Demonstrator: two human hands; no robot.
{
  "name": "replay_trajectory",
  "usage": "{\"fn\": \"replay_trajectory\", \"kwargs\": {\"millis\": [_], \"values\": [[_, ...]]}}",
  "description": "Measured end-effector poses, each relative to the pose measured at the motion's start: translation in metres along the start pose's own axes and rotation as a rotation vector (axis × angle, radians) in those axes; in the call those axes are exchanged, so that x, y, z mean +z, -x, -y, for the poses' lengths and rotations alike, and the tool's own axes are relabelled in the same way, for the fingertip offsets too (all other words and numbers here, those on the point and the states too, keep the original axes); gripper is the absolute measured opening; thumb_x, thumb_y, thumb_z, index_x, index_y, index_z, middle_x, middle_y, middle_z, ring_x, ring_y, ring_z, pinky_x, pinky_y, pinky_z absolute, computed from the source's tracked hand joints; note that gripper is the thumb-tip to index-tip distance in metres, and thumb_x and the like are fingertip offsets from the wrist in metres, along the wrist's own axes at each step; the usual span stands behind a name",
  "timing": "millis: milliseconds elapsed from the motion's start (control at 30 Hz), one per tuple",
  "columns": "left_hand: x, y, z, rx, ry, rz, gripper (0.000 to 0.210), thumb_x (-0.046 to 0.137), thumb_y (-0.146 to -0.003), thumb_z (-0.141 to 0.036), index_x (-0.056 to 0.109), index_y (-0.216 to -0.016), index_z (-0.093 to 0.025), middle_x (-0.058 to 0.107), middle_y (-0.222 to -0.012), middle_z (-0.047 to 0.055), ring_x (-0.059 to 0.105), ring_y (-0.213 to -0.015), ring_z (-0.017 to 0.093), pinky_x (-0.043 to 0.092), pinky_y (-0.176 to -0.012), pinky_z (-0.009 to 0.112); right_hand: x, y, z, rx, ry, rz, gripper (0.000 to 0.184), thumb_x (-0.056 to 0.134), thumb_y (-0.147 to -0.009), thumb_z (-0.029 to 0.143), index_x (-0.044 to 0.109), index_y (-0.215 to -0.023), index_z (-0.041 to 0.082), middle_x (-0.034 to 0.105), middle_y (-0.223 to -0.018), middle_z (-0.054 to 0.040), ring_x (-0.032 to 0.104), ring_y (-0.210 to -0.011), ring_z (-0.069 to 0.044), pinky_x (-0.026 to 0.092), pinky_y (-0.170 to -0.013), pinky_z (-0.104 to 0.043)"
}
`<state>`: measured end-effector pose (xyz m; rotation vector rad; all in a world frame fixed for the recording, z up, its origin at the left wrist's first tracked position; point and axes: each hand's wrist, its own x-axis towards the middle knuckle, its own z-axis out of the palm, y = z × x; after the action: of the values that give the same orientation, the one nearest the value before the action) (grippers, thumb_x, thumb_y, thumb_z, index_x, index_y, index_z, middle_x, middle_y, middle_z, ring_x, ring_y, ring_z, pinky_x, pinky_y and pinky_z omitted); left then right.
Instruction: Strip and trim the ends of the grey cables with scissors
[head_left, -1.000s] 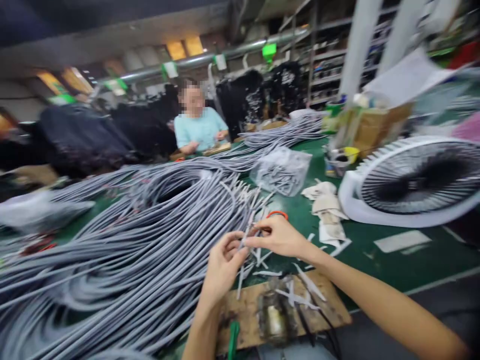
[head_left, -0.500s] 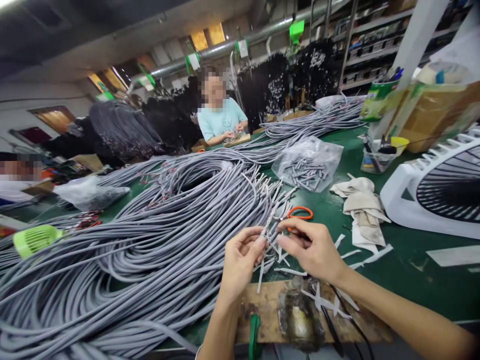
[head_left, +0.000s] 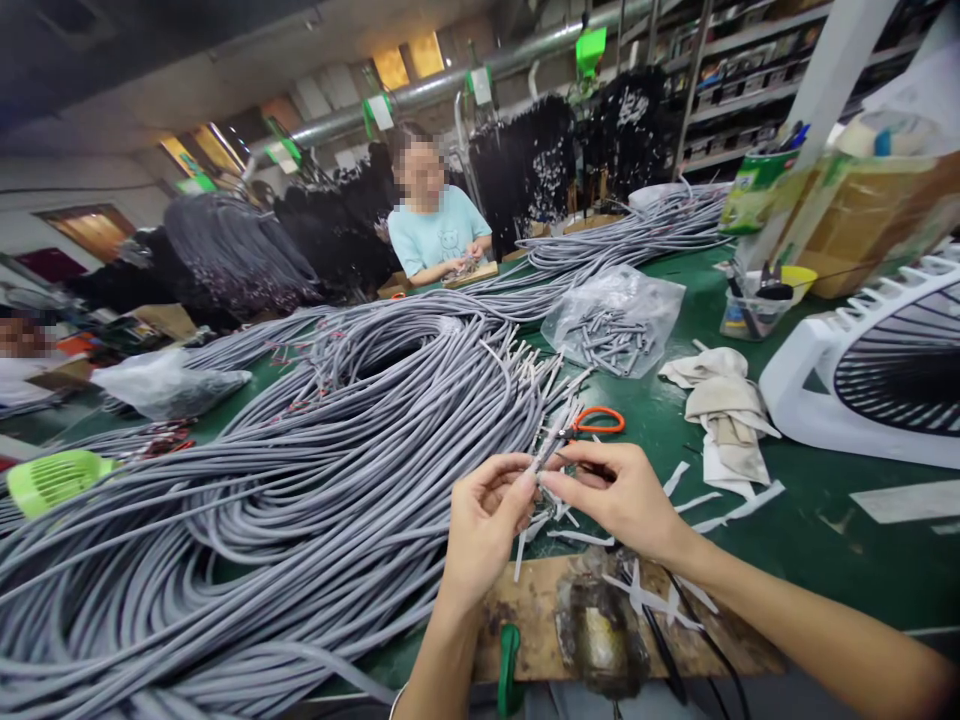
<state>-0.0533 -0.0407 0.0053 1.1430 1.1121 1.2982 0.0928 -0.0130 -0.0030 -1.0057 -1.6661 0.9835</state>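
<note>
Pinched between the thumb and fingers of my left hand point(head_left: 487, 510) is a grey cable end point(head_left: 541, 462) with pale, loose strands. My right hand point(head_left: 611, 495) meets it from the right, thumb and forefinger pressed together at the cable end; what exactly lies between them is too small to make out. Just beyond my fingertips lie orange-handled scissors point(head_left: 598, 420), partly covered by cable ends. A large bundle of grey cables point(head_left: 322, 480) spreads to the left, its stripped ends pointing toward my hands. White strips point(head_left: 739, 510) are scattered beside and below my right hand.
Below my hands is a wooden board point(head_left: 525, 600) with a dark, stained block point(head_left: 600, 625) and a green clamp handle point(head_left: 508, 665). Right stand a white fan point(head_left: 817, 390) and a crumpled cloth point(head_left: 724, 405). A clear bag point(head_left: 615, 320) holds grey tubes. A co-worker point(head_left: 439, 235) sits opposite.
My right hand has moved left, and its fingertips have closed in at the cable end by my left hand. The view has shifted slightly.
</note>
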Motion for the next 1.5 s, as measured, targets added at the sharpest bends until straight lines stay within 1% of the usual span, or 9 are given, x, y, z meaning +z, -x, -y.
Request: {"fn": "replay_trajectory", "kwargs": {"millis": [267, 367, 467, 600, 733, 833, 1200, 1333, 1500], "values": [[0.013, 0.003, 0.004, -0.018, 0.002, -0.084, 0.026, 0.066, -0.071, -0.036, 0.058, -0.077, -0.013, 0.046, -0.051, -0.005, 0.034, -0.038, 0.002, 0.025, -0.036, 0.012, 0.01, 0.009, -0.001, -0.182, 0.065, -0.056, 0.014, 0.051, -0.082, 0.024, 0.06, -0.078, 0.014, 0.048, -0.053, 0.0031, 0.033, -0.04, -0.005, 0.027, -0.037, -0.018], [0.013, 0.004, 0.005, -0.082, 0.085, -0.07, 0.027, 0.065, -0.071, -0.038, 0.056, -0.077, -0.013, 0.043, -0.049, -0.007, 0.03, -0.035, 0.0, 0.022, -0.033, 0.011, 0.016, 0.01, -0.004, -0.398, 0.156, -0.138, 0.01, 0.05, -0.081, 0.016, 0.059, -0.084, 0.015, 0.06, -0.063, -0.0004, 0.045, -0.044, -0.006, 0.036, -0.042, -0.018], [0.01, 0.003, 0.005, -0.125, 0.162, -0.043, 0.025, 0.064, -0.072, -0.036, 0.055, -0.077, -0.013, 0.04, -0.047, -0.008, 0.025, -0.033, -0.001, 0.018, -0.031, 0.01, 0.019, 0.007, -0.006, -0.637, 0.266, -0.205, 0.017, 0.048, -0.078, 0.008, 0.056, -0.091, 0.015, 0.063, -0.066, -0.0009, 0.054, -0.05, -0.009, 0.042, -0.049, -0.019], [0.007, 0.003, 0.002, -0.093, 0.178, -0.077, 0.021, 0.065, -0.072, -0.033, 0.057, -0.076, -0.013, 0.044, -0.048, -0.007, 0.027, -0.033, -0.001, 0.02, -0.031, 0.009, 0.018, 0.003, -0.007, -0.797, 0.387, -0.163, 0.019, 0.049, -0.079, 0.005, 0.054, -0.095, 0.014, 0.065, -0.068, -0.0017, 0.058, -0.056, -0.01, 0.042, -0.054, -0.021], [0.007, 0.004, 0.0, 0.087, -0.001, -0.222, 0.019, 0.064, -0.072, -0.031, 0.064, -0.078, -0.012, 0.056, -0.057, -0.002, 0.047, -0.046, 0.003, 0.037, -0.042, 0.011, 0.008, 0.004, -0.003, -0.636, 0.491, -0.197, 0.011, 0.055, -0.082, 0.019, 0.057, -0.091, 0.014, 0.064, -0.074, -0.0031, 0.058, -0.06, -0.011, 0.042, -0.058, -0.022], [0.009, 0.006, 0.001, 0.168, -0.117, -0.258, 0.017, 0.063, -0.074, -0.028, 0.067, -0.079, -0.013, 0.062, -0.062, 0.0, 0.055, -0.054, 0.007, 0.043, -0.049, 0.014, 0.002, 0.006, -0.001, -0.524, 0.55, -0.272, 0.011, 0.049, -0.085, 0.018, 0.058, -0.082, 0.015, 0.062, -0.072, -0.0042, 0.057, -0.064, -0.013, 0.041, -0.061, -0.024], [0.012, 0.009, 0.004, 0.277, -0.247, -0.227, 0.011, 0.062, -0.075, -0.022, 0.069, -0.08, -0.015, 0.069, -0.072, 0.002, 0.063, -0.063, 0.01, 0.05, -0.06, 0.015, 0.001, 0.007, 0.002, -0.482, 0.505, -0.216, 0.019, 0.047, -0.086, 0.018, 0.059, -0.072, 0.014, 0.055, -0.063, -0.0019, 0.05, -0.056, -0.01, 0.036, -0.056, -0.022], [0.011, 0.009, 0.001, 0.292, -0.236, -0.274, 0.01, 0.062, -0.075, -0.022, 0.068, -0.078, -0.014, 0.068, -0.067, 0.002, 0.062, -0.059, 0.009, 0.049, -0.056, 0.014, -0.001, 0.008, 0.004, -0.5, 0.479, -0.242, 0.018, 0.048, -0.085, 0.017, 0.058, -0.07, 0.014, 0.052, -0.06, -0.0004, 0.047, -0.054, -0.009, 0.034, -0.054, -0.022], [0.011, 0.01, 0.001, 0.282, -0.233, -0.253, 0.01, 0.062, -0.075, -0.021, 0.068, -0.078, -0.014, 0.068, -0.067, 0.001, 0.062, -0.058, 0.009, 0.049, -0.055, 0.013, -0.001, 0.008, 0.004, -0.51, 0.484, -0.239, 0.015, 0.05, -0.084, 0.016, 0.059, -0.072, 0.015, 0.053, -0.06, -0.0004, 0.047, -0.054, -0.009, 0.034, -0.055, -0.022]]}}
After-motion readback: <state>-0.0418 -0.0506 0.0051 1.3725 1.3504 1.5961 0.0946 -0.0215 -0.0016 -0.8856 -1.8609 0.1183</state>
